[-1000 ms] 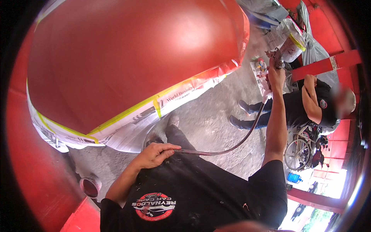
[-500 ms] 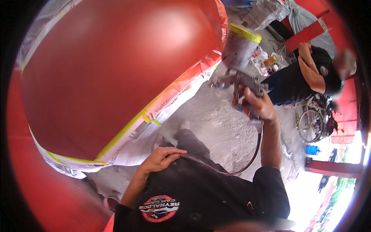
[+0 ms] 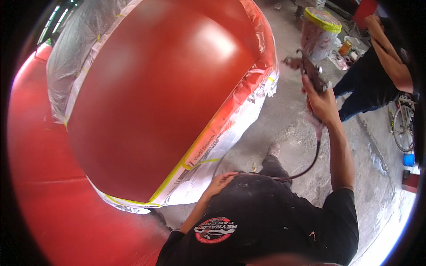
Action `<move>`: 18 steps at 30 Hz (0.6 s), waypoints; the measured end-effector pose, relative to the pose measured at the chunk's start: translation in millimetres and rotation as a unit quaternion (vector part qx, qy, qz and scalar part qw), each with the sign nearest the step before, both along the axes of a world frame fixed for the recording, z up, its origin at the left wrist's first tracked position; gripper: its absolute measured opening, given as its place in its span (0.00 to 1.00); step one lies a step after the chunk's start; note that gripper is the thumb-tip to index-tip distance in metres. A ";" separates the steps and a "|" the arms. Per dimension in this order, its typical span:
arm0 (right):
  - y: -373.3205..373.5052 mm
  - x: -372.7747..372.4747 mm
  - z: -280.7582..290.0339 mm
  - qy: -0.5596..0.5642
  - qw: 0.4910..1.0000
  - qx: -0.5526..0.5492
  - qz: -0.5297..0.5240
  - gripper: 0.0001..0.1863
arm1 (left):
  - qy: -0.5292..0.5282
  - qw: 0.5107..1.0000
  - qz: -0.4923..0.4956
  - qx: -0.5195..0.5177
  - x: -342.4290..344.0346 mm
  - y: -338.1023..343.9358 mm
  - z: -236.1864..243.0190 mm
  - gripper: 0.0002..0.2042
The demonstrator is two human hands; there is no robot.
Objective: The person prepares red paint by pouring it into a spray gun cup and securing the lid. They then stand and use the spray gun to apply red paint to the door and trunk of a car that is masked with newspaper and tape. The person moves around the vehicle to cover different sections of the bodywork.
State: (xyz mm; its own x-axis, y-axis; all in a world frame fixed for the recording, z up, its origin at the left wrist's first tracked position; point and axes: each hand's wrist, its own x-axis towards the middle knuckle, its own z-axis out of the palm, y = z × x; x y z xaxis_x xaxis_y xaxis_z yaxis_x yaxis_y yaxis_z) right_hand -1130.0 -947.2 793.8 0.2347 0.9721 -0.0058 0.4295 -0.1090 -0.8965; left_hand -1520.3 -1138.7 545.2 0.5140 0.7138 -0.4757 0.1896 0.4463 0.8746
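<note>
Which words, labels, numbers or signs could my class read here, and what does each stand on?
Wording is not copied out here, only located.
Wearer's shirt: large lettering, readable, upside down in a round logo; its smaller lettering is hard to read.
Newspaper along the edge of the red panel: one headline, readable; the finer print is too small or blurred.
Other person's shirt: a faint mark, too dark to read.

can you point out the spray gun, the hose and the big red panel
Spray gun (image 3: 314,77): head view, on the upper part of its body
Hose (image 3: 317,155): head view, on the upper stretch of its curve
Big red panel (image 3: 171,102): head view, on the middle of its surface
</note>
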 end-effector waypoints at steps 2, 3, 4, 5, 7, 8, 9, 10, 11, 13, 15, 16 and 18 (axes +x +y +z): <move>-15.0 22.1 18.9 0.088 0.989 -0.059 0.104 0.24 | -0.051 0.999 -0.014 0.003 29.2 14.0 -21.7 0.16; -17.5 38.0 23.3 0.142 0.974 -0.069 0.161 0.25 | -0.043 0.999 -0.027 0.000 46.8 25.7 -23.9 0.16; -13.0 52.8 30.1 0.177 0.953 -0.060 0.239 0.25 | -0.036 0.999 -0.037 -0.009 65.0 34.8 -23.3 0.16; -6.4 66.1 34.7 0.211 0.924 -0.049 0.316 0.26 | -0.029 0.998 -0.046 -0.018 81.3 44.1 -22.7 0.16; 6.4 87.8 36.7 0.209 0.919 -0.019 0.334 0.27 | -0.019 0.998 -0.057 0.004 113.7 62.3 -29.2 0.16; 10.2 97.4 35.9 0.196 0.926 -0.004 0.324 0.27 | 0.006 0.999 -0.051 0.016 123.6 67.0 -36.5 0.16; 14.1 107.2 34.6 0.183 0.932 0.012 0.314 0.28 | 0.032 0.998 -0.045 0.028 134.3 72.1 -42.0 0.16; 19.6 126.8 25.3 0.148 0.942 0.007 0.301 0.26 | 0.055 0.997 -0.033 0.031 145.4 80.0 -40.5 0.17; 22.4 137.9 16.6 0.117 0.961 0.007 0.251 0.22 | 0.077 0.996 -0.021 0.033 153.8 88.8 -39.2 0.18; 33.8 152.2 -9.9 0.078 0.990 0.010 0.114 0.19 | 0.155 0.986 0.015 0.055 163.6 107.2 -41.0 0.20; 54.1 169.6 -52.2 0.075 0.997 -0.037 -0.005 0.19 | 0.261 0.960 0.062 0.083 168.2 119.0 -54.3 0.23; 65.1 176.3 -61.9 0.099 0.993 -0.047 -0.031 0.18 | 0.310 0.944 0.087 0.077 175.4 126.3 -49.8 0.26; 88.9 190.7 -74.7 0.126 0.989 -0.065 -0.049 0.16 | 0.414 0.897 0.073 0.140 163.4 119.7 -90.3 0.26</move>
State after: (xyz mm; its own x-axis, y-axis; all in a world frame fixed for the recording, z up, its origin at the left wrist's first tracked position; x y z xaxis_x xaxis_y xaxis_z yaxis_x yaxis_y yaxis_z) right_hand -939.2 -858.3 719.1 0.3025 0.9318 -0.2004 0.1753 -0.2611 -0.9493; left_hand -1356.9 -1018.9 454.8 -0.0420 0.8955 -0.4431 0.7824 0.3053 0.5428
